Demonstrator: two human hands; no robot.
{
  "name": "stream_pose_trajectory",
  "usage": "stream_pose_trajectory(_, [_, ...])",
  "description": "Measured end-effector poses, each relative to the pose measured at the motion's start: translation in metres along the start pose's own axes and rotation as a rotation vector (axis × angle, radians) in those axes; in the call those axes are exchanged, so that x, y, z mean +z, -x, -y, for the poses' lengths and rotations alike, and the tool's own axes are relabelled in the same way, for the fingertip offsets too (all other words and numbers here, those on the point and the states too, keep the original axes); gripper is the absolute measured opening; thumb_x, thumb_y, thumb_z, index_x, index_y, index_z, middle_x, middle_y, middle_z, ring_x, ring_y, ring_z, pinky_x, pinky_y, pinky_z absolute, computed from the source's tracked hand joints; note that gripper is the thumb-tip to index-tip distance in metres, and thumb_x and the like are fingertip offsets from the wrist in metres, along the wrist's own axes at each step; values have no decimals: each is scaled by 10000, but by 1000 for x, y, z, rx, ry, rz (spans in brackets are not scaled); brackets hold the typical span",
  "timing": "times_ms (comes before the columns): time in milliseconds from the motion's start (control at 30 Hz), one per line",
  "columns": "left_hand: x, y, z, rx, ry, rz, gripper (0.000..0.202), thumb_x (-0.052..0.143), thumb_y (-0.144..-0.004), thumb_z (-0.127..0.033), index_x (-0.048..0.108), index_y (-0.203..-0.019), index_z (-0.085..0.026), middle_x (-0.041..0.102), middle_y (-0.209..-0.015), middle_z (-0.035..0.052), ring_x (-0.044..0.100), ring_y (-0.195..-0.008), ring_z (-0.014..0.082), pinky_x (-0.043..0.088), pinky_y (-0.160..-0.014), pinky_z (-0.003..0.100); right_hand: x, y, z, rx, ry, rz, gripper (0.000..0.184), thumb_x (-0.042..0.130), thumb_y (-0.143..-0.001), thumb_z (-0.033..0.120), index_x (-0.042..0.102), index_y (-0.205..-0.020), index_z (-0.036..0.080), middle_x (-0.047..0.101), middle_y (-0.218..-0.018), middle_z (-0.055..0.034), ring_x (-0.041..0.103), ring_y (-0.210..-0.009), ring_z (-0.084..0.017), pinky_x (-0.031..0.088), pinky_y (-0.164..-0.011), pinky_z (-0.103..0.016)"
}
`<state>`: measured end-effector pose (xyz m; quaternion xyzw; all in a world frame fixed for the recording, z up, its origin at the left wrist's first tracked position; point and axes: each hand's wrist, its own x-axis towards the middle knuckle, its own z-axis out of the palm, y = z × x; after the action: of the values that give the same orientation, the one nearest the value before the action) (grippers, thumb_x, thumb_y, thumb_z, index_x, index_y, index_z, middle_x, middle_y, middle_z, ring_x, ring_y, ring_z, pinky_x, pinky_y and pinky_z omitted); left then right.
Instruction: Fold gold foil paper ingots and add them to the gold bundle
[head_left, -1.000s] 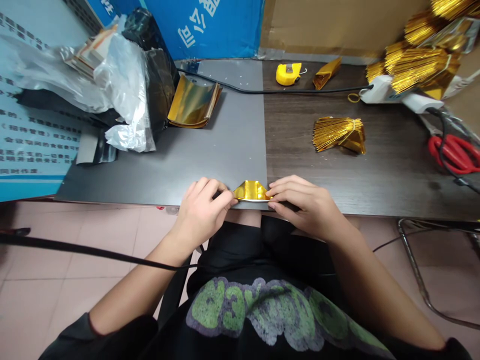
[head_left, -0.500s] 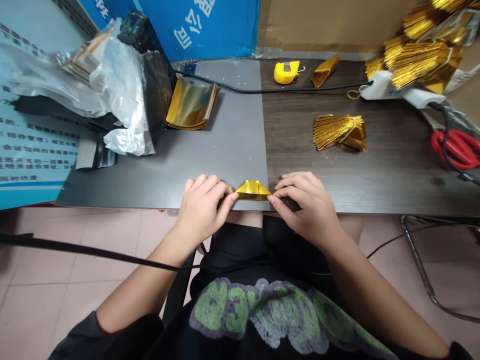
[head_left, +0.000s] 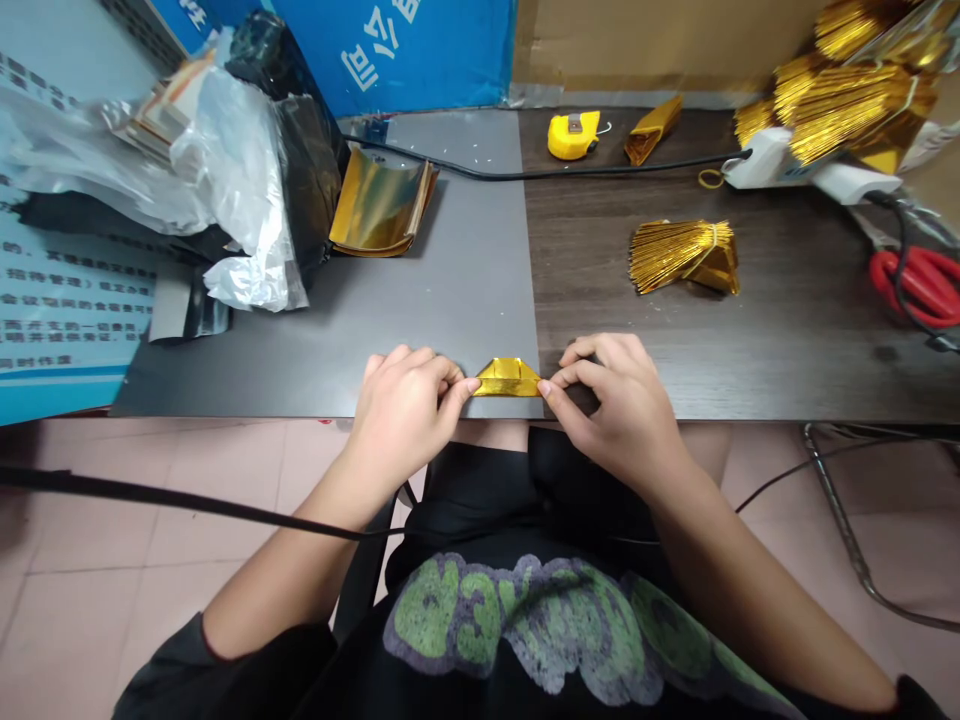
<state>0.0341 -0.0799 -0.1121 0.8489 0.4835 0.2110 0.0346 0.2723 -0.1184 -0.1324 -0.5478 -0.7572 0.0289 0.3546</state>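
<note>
A small piece of gold foil paper (head_left: 510, 379), folded into a low trapezoid with creases, is at the table's front edge. My left hand (head_left: 411, 398) pinches its left end between thumb and forefinger. On the other side, my right hand (head_left: 611, 392) grips the right end the same way, its other fingers curled. Beyond the right hand lies a bundle of folded gold paper (head_left: 684, 258), fanned at one end and bound with a band. A stack of flat gold sheets (head_left: 381, 205) rests farther back on the left.
At the back stand a yellow tape measure (head_left: 573, 136) and a folded gold piece (head_left: 653, 131). A black cable (head_left: 540, 176) runs to a white power strip (head_left: 772, 160). Red-handled scissors (head_left: 919, 285) lie at right, below more gold bundles (head_left: 847, 105). Plastic bags (head_left: 232, 170) crowd the left.
The front strip of the gold paper now shows as a bright flap across the lower part, where it was darker and lower before. Both hands keep their pinch at the ends.
</note>
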Motion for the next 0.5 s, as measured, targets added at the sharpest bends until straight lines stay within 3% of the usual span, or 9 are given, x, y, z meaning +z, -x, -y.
stream_pose_trajectory(500, [-4,-9,-4,9,-99,34,260,751,-879,-363,668,-687,-209,648,-651,12,490,-639,201,208,-617,312,0,-1,0,-19,80,-5,174,706,-910,270,662,-758,197,645,-918,-79,546,-945,-272,466,-801,-443])
